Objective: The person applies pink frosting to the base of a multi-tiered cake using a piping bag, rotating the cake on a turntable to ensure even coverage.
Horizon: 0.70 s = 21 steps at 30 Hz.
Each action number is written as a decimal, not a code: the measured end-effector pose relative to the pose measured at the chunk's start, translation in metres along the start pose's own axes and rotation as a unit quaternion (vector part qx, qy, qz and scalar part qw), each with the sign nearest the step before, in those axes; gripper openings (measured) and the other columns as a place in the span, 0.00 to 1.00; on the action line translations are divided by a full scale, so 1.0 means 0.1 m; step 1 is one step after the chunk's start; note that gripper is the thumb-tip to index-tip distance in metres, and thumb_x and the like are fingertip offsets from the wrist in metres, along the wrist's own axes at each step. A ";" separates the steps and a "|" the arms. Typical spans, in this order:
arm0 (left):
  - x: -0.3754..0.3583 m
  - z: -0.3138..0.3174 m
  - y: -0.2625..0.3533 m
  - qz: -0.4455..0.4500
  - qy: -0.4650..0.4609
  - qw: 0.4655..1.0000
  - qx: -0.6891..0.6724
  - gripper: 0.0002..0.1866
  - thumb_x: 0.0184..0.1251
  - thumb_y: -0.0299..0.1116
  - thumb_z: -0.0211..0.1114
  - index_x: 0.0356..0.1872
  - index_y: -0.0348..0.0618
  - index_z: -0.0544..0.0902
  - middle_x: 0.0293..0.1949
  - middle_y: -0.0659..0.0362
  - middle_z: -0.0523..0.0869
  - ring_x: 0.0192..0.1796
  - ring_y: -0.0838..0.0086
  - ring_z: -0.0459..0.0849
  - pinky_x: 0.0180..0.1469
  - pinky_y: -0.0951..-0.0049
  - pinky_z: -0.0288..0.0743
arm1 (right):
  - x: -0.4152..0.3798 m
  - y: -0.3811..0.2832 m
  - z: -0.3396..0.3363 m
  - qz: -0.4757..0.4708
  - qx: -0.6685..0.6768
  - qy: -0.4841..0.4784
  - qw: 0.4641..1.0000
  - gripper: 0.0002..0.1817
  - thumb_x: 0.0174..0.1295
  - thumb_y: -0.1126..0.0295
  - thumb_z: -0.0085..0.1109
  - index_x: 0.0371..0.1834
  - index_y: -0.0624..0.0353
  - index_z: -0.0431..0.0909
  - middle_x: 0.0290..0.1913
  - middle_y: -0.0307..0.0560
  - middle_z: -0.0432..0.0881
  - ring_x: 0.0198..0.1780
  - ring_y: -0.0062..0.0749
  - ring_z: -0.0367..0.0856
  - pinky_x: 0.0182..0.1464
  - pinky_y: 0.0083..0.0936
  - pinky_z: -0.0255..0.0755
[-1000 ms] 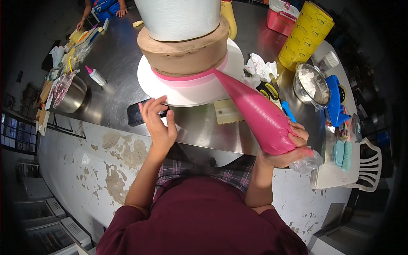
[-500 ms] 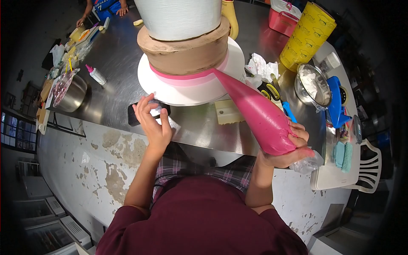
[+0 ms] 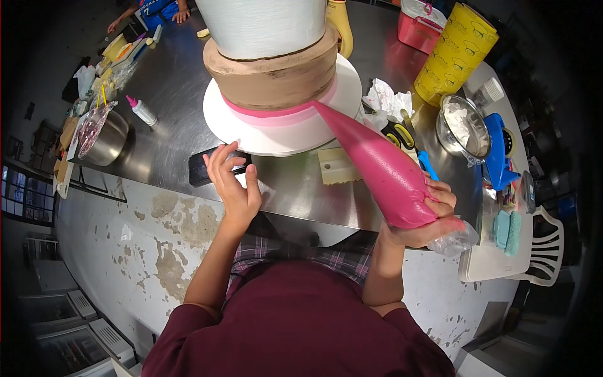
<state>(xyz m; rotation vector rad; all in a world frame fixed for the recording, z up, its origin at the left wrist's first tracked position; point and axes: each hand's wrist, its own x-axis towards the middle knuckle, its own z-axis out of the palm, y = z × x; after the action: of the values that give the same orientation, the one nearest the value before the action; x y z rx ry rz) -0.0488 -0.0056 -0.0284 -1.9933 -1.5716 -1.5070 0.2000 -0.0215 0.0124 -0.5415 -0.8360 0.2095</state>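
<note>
A tall cake has a white upper tier [image 3: 264, 28] over a brown lower tier [image 3: 273, 78], with pink bands round its base. It stands on a round white board [image 3: 282, 139]. My right hand [image 3: 436, 217] is wrapped round the back of a pink piping bag [image 3: 389, 169], whose tip meets the pink band at the cake's lower right. At the board's front left edge my left hand [image 3: 235, 182] is raised, fingers apart and slightly curled, holding nothing. Behind its fingers lies a dark phone [image 3: 200, 169], partly hidden.
Right of the cake are crumpled paper [image 3: 388, 99], scissors [image 3: 400, 135], a notched scraper [image 3: 338, 166], a glass bowl [image 3: 463, 129] and a yellow roll [image 3: 453, 56]. On the left stand a small bottle [image 3: 144, 112] and a metal bowl [image 3: 107, 138]. Another person's hand [image 3: 181, 16] shows at the far edge.
My left hand has shifted slightly to the right and down. The piping bag's tip has moved a little left along the pink band.
</note>
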 end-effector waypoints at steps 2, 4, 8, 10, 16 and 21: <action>0.00 0.00 0.00 0.000 -0.003 1.000 -0.004 0.09 0.59 0.29 0.57 0.38 0.41 0.69 0.53 0.51 0.73 0.61 0.53 0.65 0.66 0.43 0.40 | 0.00 0.01 0.00 0.002 0.004 0.000 1.000 0.35 0.68 0.44 0.19 0.17 0.57 0.67 0.31 0.39 0.68 0.41 0.35 0.70 0.53 0.42 0.68; 0.00 0.01 0.00 -0.001 -0.008 1.000 -0.010 0.09 0.59 0.29 0.57 0.38 0.41 0.69 0.54 0.51 0.73 0.61 0.53 0.65 0.66 0.43 0.40 | 0.00 0.01 0.00 0.003 0.002 -0.002 1.000 0.35 0.68 0.44 0.19 0.17 0.57 0.67 0.31 0.39 0.68 0.41 0.35 0.70 0.53 0.42 0.68; -0.01 0.03 -0.02 -0.003 -0.015 1.000 -0.011 0.08 0.59 0.29 0.56 0.38 0.41 0.69 0.54 0.51 0.73 0.61 0.53 0.65 0.66 0.42 0.39 | 0.00 0.02 0.02 -0.002 -0.014 -0.002 1.000 0.35 0.68 0.44 0.19 0.17 0.57 0.66 0.31 0.39 0.68 0.42 0.34 0.70 0.53 0.42 0.68; -0.01 0.03 -0.02 -0.006 -0.016 1.000 -0.011 0.08 0.59 0.29 0.56 0.38 0.41 0.69 0.53 0.51 0.73 0.60 0.53 0.66 0.66 0.42 0.39 | 0.00 0.04 0.02 -0.004 -0.005 0.003 1.000 0.35 0.68 0.43 0.19 0.17 0.57 0.66 0.31 0.39 0.68 0.41 0.34 0.70 0.53 0.42 0.68; 0.03 0.02 -0.08 -0.020 -0.014 1.000 -0.006 0.08 0.62 0.30 0.55 0.40 0.42 0.67 0.53 0.50 0.74 0.60 0.56 0.67 0.67 0.44 0.39 | 0.01 0.04 0.05 -0.005 0.003 -0.010 1.000 0.34 0.68 0.44 0.19 0.17 0.58 0.65 0.31 0.39 0.68 0.41 0.34 0.70 0.53 0.42 0.69; 0.04 0.01 -0.10 -0.023 -0.007 1.000 0.000 0.09 0.62 0.30 0.54 0.40 0.42 0.67 0.54 0.50 0.74 0.60 0.57 0.67 0.67 0.45 0.38 | 0.02 0.04 0.07 -0.009 -0.006 -0.009 1.000 0.34 0.68 0.44 0.19 0.16 0.58 0.64 0.31 0.39 0.68 0.40 0.34 0.70 0.52 0.42 0.70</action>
<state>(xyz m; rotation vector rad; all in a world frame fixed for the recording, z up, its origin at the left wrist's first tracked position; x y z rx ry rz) -0.0565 0.0017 -0.0293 -1.9859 -1.6344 -1.5126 0.1962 -0.0149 0.0154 -0.5434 -0.8603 0.1938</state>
